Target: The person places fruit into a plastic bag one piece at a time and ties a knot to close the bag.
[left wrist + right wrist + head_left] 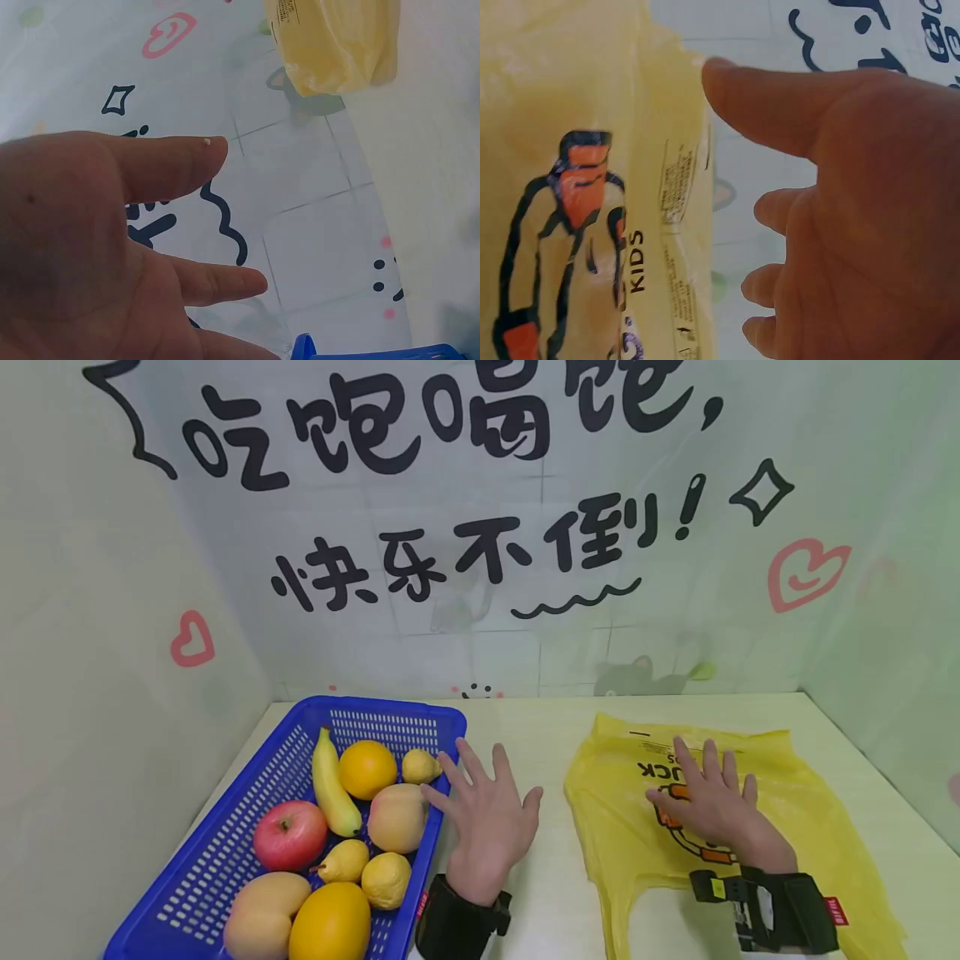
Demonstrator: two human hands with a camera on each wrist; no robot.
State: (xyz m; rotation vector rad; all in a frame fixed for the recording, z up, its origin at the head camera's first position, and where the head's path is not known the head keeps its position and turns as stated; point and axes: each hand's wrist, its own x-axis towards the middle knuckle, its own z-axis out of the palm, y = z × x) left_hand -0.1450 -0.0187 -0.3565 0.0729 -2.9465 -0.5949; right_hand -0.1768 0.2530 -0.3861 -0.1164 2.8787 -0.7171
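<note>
My left hand (491,822), fingers spread, hovers beside the right rim of a blue plastic basket (429,860) and holds nothing. Over a yellow plastic bag (615,802) with a printed cartoon duck, my right hand (720,806) is spread out too, its palm bare in the right wrist view. The bag lies flat, its handles toward me. Inside the basket are a banana (330,785), an orange (367,770), a red apple (290,836), a yellow mango (331,925), two peaches (397,818) and several small pears (345,862).
Both things rest on a pale table (525,752). A white printed sheet (495,652) with black lettering and pink hearts stands behind it, and pale walls (112,693) rise at the sides. Dark camera straps (459,922) wrap my wrists.
</note>
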